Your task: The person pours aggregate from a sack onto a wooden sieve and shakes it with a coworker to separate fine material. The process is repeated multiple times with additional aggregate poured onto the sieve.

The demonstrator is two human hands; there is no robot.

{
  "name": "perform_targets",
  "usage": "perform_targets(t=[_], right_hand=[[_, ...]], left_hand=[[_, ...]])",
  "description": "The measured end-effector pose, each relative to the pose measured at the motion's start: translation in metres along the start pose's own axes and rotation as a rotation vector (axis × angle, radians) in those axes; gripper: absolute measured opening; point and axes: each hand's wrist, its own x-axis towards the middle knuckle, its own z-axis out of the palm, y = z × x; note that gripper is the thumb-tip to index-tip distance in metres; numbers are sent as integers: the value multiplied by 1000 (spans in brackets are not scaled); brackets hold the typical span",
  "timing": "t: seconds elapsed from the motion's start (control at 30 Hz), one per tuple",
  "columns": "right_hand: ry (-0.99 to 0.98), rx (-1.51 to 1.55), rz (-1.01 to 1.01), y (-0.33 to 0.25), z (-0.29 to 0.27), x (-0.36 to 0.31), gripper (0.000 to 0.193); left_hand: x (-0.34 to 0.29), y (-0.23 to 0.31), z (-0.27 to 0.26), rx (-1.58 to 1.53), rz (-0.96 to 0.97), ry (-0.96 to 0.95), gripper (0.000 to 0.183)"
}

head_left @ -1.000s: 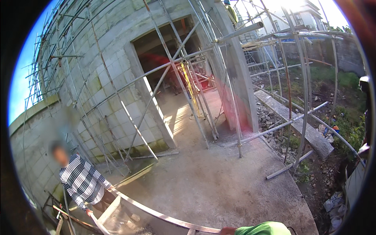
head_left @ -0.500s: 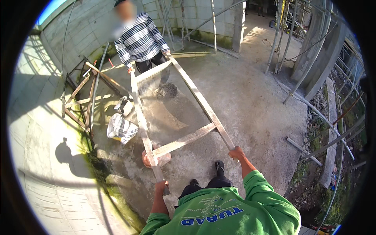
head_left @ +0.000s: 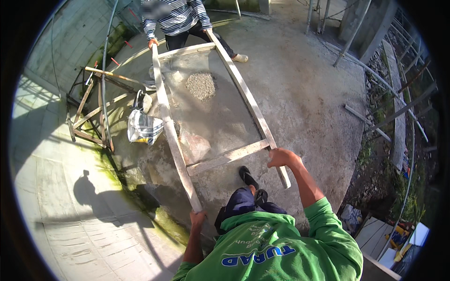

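A long wooden-framed screen (head_left: 229, 156), with two side rails and two crossbars, stretches away from me. The end of its left rail is in the grip of my left hand (head_left: 198, 218). My right hand (head_left: 283, 158) closes round the right rail near the close crossbar, and the rail's end sticks out past it. Opposite me, a person in a striped top (head_left: 180, 18) bends forward with both hands on the far rail ends. Inside the frame shows a round heap of gravel (head_left: 200, 86). Whether a fine mesh carries it is hard to make out.
Left of the screen sit a white sack (head_left: 143, 127) and a wooden trestle (head_left: 101, 110). A reddish sack (head_left: 194, 146) shows under the left rail. Poles (head_left: 375, 119) and rubble line the floor's right edge; a pale curved wall (head_left: 61, 206) rises at left.
My right hand now sits farther up its rail, away from the end. The person opposite has bent lower, a foot out to the side. The gravel appears paler and nearer the far crossbar.
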Motion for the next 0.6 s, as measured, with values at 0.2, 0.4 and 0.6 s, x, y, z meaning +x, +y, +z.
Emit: perform_targets(t=[0.2,0.4,0.6], right_hand=[[60,-205,-933,-261,-130,-280,24],[195,-214,-1172,-308,-74,-354,33],[581,4,-909,-319,-44,-283,48]], left_hand=[[32,34,-10,-25,-122,-201,12],[53,96,94,-6,-149,-402,12],[83,119,106,-106,-193,-686,11]])
